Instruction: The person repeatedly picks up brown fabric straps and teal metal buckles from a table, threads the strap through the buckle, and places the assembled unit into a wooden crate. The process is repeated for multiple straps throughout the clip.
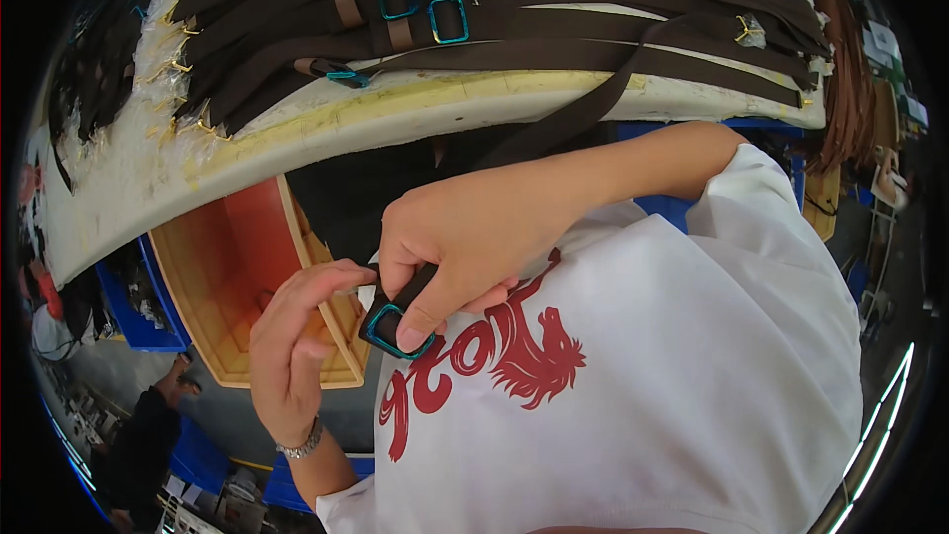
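Observation:
Close to the front of the white shirt, my right hand [470,237] is closed on a dark brown webbing strap, its thumb pressing a shiny teal rectangular buckle [375,334]. The strap [420,283] passes by the buckle; its exact threading is partly covered by my fingers. My left hand [287,331], with a metal wristwatch [301,441], is held to the left of the buckle. Its fingers are stretched out, the tips reaching the strap's upper edge, and its thumb is apart from the strap. Behind my right forearm, a long strap [583,109] runs up onto the table.
A pale, worn table [326,133] curves across the top, bearing several dark straps [554,25] with teal buckles [449,20]. Below its edge stands a yellow crate [203,287] with a red inside. Blue bins [148,302] are at the left. Brown straps [840,69] hang at the right.

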`<state>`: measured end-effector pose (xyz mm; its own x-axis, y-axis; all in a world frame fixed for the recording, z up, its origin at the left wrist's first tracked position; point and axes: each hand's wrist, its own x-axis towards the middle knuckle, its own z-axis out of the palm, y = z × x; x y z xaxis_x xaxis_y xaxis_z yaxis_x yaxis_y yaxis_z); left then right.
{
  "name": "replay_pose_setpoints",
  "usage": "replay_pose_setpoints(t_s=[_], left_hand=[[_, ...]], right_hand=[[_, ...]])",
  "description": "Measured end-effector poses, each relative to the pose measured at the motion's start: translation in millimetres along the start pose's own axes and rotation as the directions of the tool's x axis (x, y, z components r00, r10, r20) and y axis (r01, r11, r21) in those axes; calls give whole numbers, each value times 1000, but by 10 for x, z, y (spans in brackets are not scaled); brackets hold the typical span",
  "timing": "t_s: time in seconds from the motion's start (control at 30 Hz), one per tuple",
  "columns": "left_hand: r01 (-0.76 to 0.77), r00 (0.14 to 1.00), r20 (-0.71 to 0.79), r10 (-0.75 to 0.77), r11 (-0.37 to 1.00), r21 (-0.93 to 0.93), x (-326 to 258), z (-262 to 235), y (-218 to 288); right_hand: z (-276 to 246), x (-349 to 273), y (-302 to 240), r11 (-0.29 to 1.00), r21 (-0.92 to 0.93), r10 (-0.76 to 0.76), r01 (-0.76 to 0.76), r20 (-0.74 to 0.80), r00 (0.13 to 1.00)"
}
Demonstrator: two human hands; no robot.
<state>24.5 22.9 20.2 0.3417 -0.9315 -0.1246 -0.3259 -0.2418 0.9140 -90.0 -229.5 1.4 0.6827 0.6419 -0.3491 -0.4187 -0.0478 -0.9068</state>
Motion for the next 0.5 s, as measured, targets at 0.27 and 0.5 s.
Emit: replay_pose_setpoints(t_s=[0.27,0.5], left_hand=[[-290,956,227,188,737,611,199,217,439],[-374,927,196,320,831,411,246,280,237]], right_hand=[[145,-204,36,990,107,104,-90,-134,986],[198,-549,149,981,193,18,11,-146,989]])
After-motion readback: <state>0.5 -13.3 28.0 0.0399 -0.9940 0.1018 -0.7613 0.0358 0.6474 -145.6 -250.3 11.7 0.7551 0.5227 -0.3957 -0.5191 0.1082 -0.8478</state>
